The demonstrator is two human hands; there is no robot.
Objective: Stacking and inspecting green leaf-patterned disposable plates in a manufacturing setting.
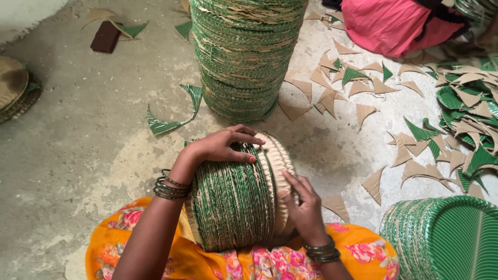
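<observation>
A bundle of green-and-tan ribbed paper plates (pixel 236 199) lies on its side in the person's lap, edges up, resting on the orange floral cloth (pixel 358 251). The left hand (pixel 220 146) lies flat over the top of the bundle, fingers together and stretched across the plate edges. The right hand (pixel 305 207) presses against the bundle's right end, fingers slightly spread on the tan plate backs; it grips nothing. Both wrists wear dark green bangles (pixel 168 186). Just beyond the bundle a tall plate stack (pixel 241 57) stands on the concrete floor (pixel 78 145). Triangular offcuts (pixel 363 88) litter the floor to the right, near a pink cloth (pixel 389 23). Another plate stack (pixel 446 236) lies at lower right.
</observation>
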